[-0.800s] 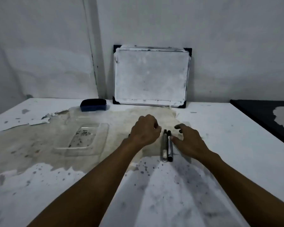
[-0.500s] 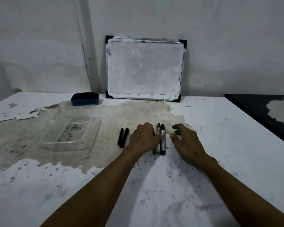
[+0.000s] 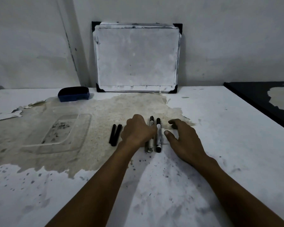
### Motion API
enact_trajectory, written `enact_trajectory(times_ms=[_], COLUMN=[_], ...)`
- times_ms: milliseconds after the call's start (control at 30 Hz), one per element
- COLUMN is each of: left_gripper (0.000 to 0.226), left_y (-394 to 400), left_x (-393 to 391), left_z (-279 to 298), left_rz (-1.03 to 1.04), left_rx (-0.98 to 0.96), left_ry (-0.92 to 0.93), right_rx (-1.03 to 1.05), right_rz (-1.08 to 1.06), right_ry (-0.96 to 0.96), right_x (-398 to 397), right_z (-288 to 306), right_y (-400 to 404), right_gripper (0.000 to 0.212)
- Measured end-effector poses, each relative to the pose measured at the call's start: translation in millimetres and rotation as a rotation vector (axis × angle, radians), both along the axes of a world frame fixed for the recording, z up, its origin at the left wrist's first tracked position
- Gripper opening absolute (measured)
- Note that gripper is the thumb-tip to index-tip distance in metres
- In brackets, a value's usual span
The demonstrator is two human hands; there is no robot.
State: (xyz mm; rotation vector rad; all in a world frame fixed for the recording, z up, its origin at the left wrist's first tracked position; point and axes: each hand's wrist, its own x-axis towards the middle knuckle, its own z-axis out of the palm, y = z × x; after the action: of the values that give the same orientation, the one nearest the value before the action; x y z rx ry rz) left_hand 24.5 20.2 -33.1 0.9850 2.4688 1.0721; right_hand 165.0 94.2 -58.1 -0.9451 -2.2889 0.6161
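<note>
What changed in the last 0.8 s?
The left hand shifted right against the grey marker, uncovering two black pens; whether it grips the marker is unclear. The right hand stayed open beside the black-capped marker. Both markers, whiteboard and eraser did not move.

A bare, shabby study corner: a small whiteboard (image 3: 136, 58) leans on the plain wall (image 3: 220, 38) at twelve o'clock, eraser (image 3: 73, 94) at ten, markers (image 3: 158, 135) on a peeling desk (image 3: 220, 128).

Two markers (image 3: 158, 136) are lying side by side at frame centre on the counter (image 3: 220, 128), two caps (image 3: 115, 135) lying just left, a tray (image 3: 82, 128) farther left, a whiteboard (image 3: 136, 58) standing behind, upper centre.
</note>
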Motion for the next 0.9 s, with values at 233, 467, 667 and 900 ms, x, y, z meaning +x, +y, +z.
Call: enact_trajectory(times_ms=[233,467,667,900], left_gripper=[0.032,0.021,0.022,0.021], left_y=[-7.2,-22.2,-36.2,-44.9], left_x=[-19.9,-31.1,-54.1,-65.1], left_z=[-2.8,18.5,26.6,23.8], left_rz=[0.059,0.008,-0.035,-0.054], left_rx=[0.104,0.47,0.76,0.886], left_ry=[-0.232,-0.941,-1.208,-1.157], right_rx=[-0.027,-0.146,-0.218,-0.708], right_rz=[0.009,0.004,0.075,0.324], right_ry=[0.012,0.191,0.396,0.077], right_x=[-2.8,-21.0,-55.6,-78.3], right_z=[3.2,16.7,49.8,64.3], right_y=[-1.5,-2.8,-15.9,-35.7], right_gripper=[0.039,0.032,0.011,0.059])
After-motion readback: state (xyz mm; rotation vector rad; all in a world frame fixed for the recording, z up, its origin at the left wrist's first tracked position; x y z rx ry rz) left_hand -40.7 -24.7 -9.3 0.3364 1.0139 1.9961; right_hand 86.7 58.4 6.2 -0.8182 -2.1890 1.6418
